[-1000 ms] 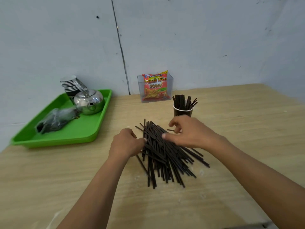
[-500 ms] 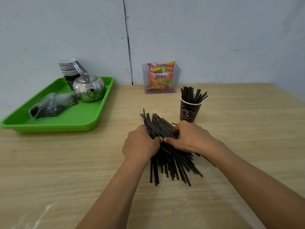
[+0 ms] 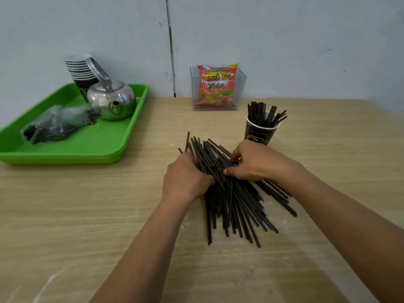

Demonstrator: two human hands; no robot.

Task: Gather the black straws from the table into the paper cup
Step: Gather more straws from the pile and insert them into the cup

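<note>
Table [image 3: 87, 215], tray [image 3: 98, 147], kettle [image 3: 111, 101], right hand [image 3: 260, 162] before cup [image 3: 259, 133]

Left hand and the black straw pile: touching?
Touching. Head view shows the left hand curled against the left edge of the black straw pile.

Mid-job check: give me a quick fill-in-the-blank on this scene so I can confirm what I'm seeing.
1. The left hand and right hand both grip the loose pile of thin ____ straws on the pale wooden table.
2. The dark paper cup with the white rim stands just beyond the ____ hand.
3. The shiny steel kettle sits on the ____ plastic tray.
Missing words: black; right; green.
</note>
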